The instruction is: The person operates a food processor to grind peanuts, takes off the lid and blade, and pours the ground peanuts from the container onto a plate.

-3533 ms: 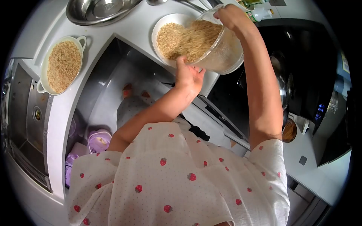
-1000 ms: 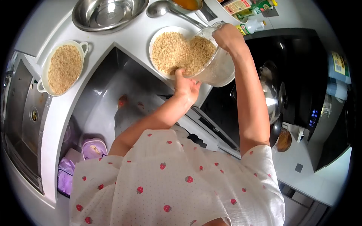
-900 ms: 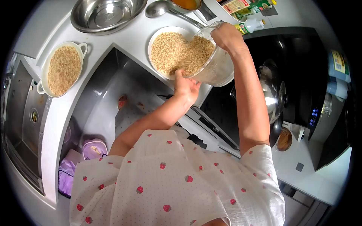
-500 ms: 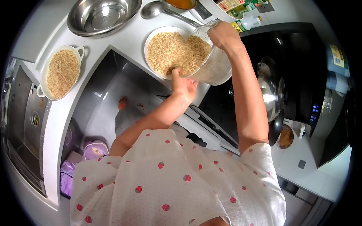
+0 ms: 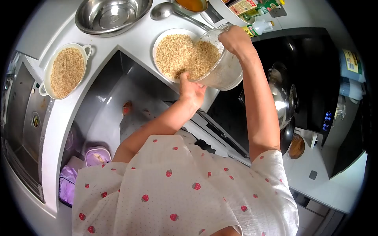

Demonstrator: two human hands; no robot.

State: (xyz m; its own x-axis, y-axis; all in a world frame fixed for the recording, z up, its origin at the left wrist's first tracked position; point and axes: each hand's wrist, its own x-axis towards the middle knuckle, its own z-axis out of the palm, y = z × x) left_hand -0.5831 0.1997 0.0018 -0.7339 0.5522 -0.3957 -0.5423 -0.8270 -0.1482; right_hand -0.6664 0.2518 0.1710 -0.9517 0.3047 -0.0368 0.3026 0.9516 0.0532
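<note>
A clear tub [image 5: 226, 72] lies tipped on its side, its mouth over a white plate or shallow bowl [image 5: 155, 49] at the counter's edge. Pale, flaky grains like oats [image 5: 173, 53] cover the dish and run back into the tub's mouth. My right hand [image 5: 236, 39] grips the tub's rim on the far side, fingers bent over it. My left hand [image 5: 191, 90] holds the near side from below, thumb up at the rim; its other fingers are partly hidden beneath the tub. A white two-handled dish [image 5: 87, 49] of similar flakes stands to the left.
A steel basin [image 5: 112, 17], a ladle [image 5: 162, 11] and a bowl of orange liquid [image 5: 191, 5] sit along the back. Bottles [image 5: 262, 27] stand behind the tub. On the right is a black stove with a lidded pan [image 5: 278, 96]; a sink [image 5: 29, 122] lies far left.
The camera view has shifted slightly. Both hands keep the tub tipped in nearly the same pose, and the flakes at its mouth look a little more spread towards the dish.
</note>
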